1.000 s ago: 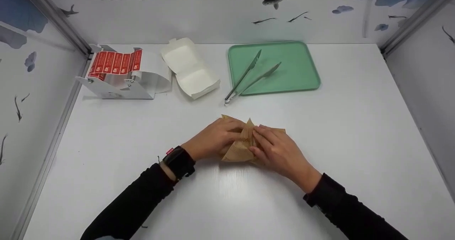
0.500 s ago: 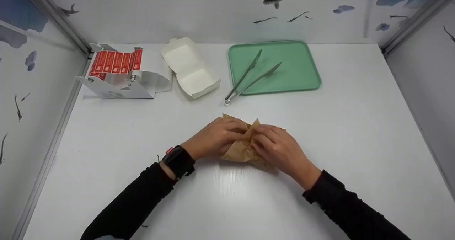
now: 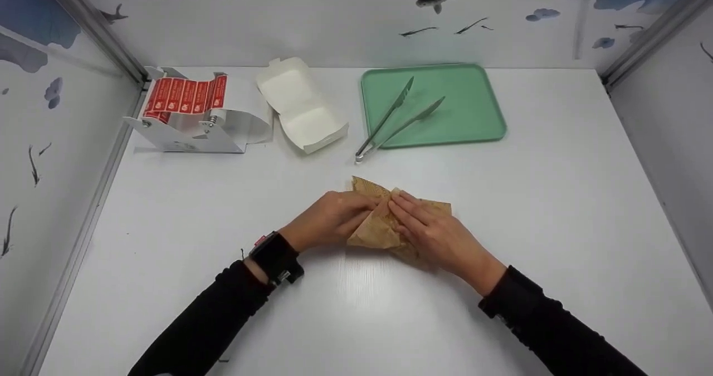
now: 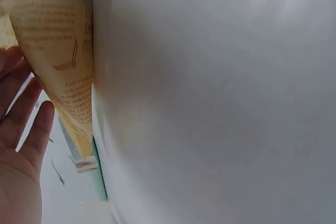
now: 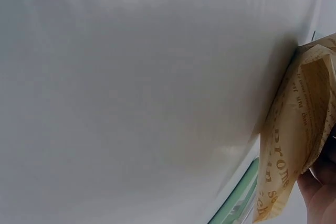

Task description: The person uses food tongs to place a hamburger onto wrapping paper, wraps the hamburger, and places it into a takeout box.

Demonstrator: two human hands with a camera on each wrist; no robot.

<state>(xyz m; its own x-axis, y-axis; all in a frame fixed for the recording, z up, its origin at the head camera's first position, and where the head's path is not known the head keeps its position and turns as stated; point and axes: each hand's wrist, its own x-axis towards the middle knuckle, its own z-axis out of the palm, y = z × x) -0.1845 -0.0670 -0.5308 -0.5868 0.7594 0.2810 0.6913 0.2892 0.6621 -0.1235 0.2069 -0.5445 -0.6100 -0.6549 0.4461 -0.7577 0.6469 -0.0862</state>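
Brown printed wrapping paper point(image 3: 376, 231), folded into a packet with pointed corners, lies on the table between both hands. Whatever is inside it is hidden. At its left side my left hand point(image 3: 340, 214) touches the paper; the left wrist view shows extended, spread fingers point(image 4: 39, 124) along the paper's edge. From the right, my right hand point(image 3: 440, 237) lies over the packet, its straight fingers pressing the top fold. Printed lettering and an open side fold of the wrapping paper point(image 5: 289, 145) face the right wrist camera.
Behind the packet, metal tongs point(image 3: 384, 125) lie partly on a green tray point(image 3: 473, 108). An open white takeaway box point(image 3: 306, 114) stands left of them. Further left is a dispenser point(image 3: 206, 139) with a roll of red stickers point(image 3: 186, 96). Printed walls enclose the white table point(image 3: 557, 198).
The right fingers have gone from pinching the paper's upright ridge to lying flat over it. The ridge is pressed down. My left hand has drawn back slightly to the left.
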